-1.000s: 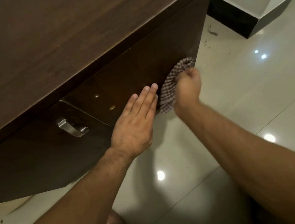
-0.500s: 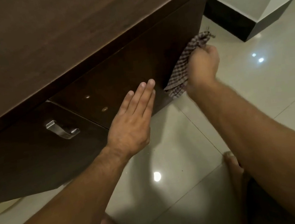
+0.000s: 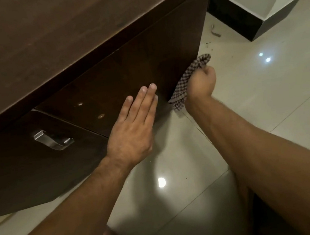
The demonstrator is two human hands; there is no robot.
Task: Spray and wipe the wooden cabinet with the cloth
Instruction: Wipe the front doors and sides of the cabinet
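Note:
The dark wooden cabinet (image 3: 76, 41) fills the upper left, its top surface and front panels in view. My left hand (image 3: 132, 127) lies flat against the lower front panel, fingers straight and together, holding nothing. My right hand (image 3: 200, 86) is closed on a brown checked cloth (image 3: 186, 79), pressing it against the cabinet's right side edge near the bottom corner. Part of the cloth hangs below the fist. No spray bottle is in view.
A metal handle (image 3: 53, 139) sits on the left front panel, and two small round fittings (image 3: 101, 115) mark the middle panel. Glossy cream floor tiles (image 3: 263, 89) spread to the right. A white wall with a black skirting (image 3: 235, 15) stands at the back right.
My right hand with the cloth rose along the cabinet's side edge, then came back down to the lower corner. My left hand has stayed flat on the front panel.

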